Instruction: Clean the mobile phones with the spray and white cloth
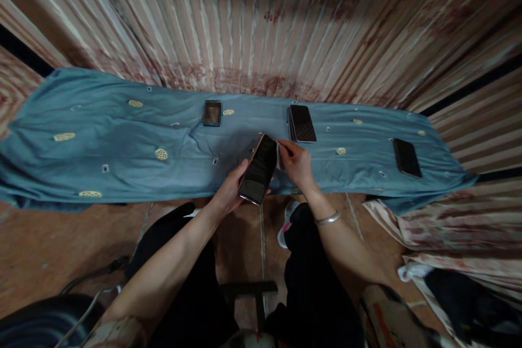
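Head view looks down past two dark-trousered knees and a reddish floor at the near edge. Just beyond the knees, the left hand is closed around the lower end of a dark smartphone, fingers wrapped at its left edge, holding it tilted above the near edge of the blue cloth. The right hand, with a silver bangle on the wrist, is partly curled just right of the phone's far end; its fingertips pinch a small pale piece against the phone's right edge, though what that piece is cannot be made out. Farther on the cloth, a stack of dark phones lies just beyond the right hand. Another single phone rests well to the right. A small blurred square item sits to the far left of the hands. Striped, patterned fabric rises behind the cloth.
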{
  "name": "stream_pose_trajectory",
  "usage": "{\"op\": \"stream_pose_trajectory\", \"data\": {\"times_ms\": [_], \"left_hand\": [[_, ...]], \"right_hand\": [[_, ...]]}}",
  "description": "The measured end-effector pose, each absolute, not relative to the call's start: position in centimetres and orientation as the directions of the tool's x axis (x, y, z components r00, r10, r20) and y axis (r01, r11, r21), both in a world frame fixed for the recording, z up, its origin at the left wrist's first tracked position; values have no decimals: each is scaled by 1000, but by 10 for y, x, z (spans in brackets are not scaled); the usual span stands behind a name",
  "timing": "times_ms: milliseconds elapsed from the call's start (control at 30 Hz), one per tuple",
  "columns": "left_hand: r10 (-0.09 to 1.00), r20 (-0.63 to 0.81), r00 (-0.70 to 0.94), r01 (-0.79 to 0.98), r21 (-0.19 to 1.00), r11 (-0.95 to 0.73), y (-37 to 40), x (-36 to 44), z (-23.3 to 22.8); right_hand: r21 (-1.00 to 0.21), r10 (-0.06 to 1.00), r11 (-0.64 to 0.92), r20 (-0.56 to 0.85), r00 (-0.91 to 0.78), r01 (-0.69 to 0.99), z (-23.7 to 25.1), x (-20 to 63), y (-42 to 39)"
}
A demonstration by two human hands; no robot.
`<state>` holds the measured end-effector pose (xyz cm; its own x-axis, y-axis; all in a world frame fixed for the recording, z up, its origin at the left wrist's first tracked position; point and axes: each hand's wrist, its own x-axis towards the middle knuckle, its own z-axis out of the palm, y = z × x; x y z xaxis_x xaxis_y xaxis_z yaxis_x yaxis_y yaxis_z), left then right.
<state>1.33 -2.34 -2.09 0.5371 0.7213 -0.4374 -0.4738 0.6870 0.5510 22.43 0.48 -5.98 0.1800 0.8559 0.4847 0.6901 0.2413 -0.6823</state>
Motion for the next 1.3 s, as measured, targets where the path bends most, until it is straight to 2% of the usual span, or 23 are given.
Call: {"op": "stream_pose_trajectory", "data": {"times_ms": [167,300,533,800,933,1100,1300], "left_hand": [[701,-453,551,-469,527,709,-21,12,-23],[690,-459,559,-473,507,720,-19,10,-24],[710,-462,531,-475,532,701,-21,13,-20],[760,-512,400,-537,541,647,-17,12,-31],[763,-550,339,-581,516,630,-14,13,-26],[768,-575,283,-612,508,606,-9,15,-15],[816,-529,234,-631,556,541,-3,11,-21]], "right_hand": [[-880,905,159,311,289,448,-61,232,12],[-954,925,118,206,319,275,-60,234,15],[-951,905,129,228,359,280,-54,233,11],[-824,885,277,419,202,495,-32,223,-14],[-715,863,338,494,100,611,-23,213,-30],[-542,799,486,593,-98,685,-20,198,-45],[-417,770,549,589,-244,724,-24,186,-52]]}}
